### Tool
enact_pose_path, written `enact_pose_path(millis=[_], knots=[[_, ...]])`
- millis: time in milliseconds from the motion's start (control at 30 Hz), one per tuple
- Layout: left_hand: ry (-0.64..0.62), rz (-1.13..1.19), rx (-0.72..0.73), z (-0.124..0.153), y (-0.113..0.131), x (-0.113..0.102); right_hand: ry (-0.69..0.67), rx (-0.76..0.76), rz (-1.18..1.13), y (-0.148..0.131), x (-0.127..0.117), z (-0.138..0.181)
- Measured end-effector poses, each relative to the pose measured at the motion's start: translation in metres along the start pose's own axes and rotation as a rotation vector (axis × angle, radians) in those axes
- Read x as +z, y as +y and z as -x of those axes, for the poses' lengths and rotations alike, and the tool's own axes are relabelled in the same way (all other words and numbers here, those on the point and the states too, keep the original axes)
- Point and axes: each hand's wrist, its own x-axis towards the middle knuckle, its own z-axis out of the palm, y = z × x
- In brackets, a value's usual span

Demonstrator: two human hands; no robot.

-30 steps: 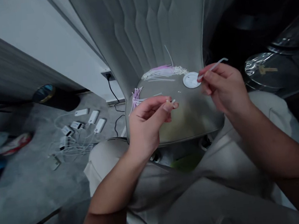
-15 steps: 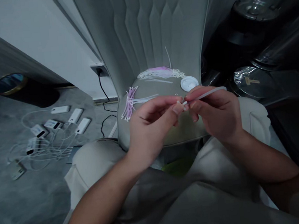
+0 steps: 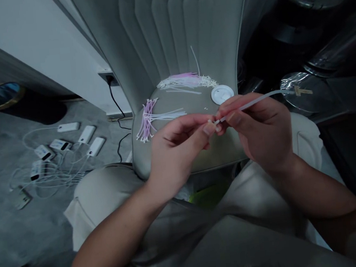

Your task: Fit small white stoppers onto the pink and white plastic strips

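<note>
My two hands meet above the grey chair seat [image 3: 179, 150]. My right hand [image 3: 259, 130] pinches a long white cable tie [image 3: 253, 101] that sticks out to the right. Pinched in my left hand [image 3: 176, 150] is a tiny pale piece, touching the tie's near end at my fingertips. On the seat lie a pink and white bundle of ties [image 3: 147, 124], a heap of white and pink ties [image 3: 185, 81] by the backrest, and a small white round lid [image 3: 222, 94].
The tufted grey backrest [image 3: 171, 29] rises behind the seat. On the grey floor at left lie several white power banks [image 3: 86, 136] with tangled cables, plus a wall socket [image 3: 107, 76] with a black cord. Dark glossy objects [image 3: 306, 91] stand at right.
My hands have come together: the right one brought the tie left and down to the left fingertips. The tie now sticks out further to the right.
</note>
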Motion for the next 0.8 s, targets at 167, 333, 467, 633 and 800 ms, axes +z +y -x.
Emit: enact_pose_path(millis=[167,333,467,633,800], knots=[[0.018,-0.012,-0.016,-0.001,0.000,0.000,0.026,0.090,0.030,-0.003,-0.001,0.001],[0.026,-0.003,-0.010,-0.002,-0.002,-0.001,0.045,0.151,0.068,-0.003,-0.003,0.000],[0.035,-0.007,-0.005,-0.002,-0.004,-0.001,0.062,0.136,0.093,-0.001,-0.004,0.000],[0.041,0.009,0.009,-0.004,-0.007,-0.002,0.065,0.115,0.074,0.002,-0.001,0.000],[0.043,0.016,0.017,-0.006,-0.010,-0.002,0.053,0.107,0.050,0.003,0.000,-0.001]])
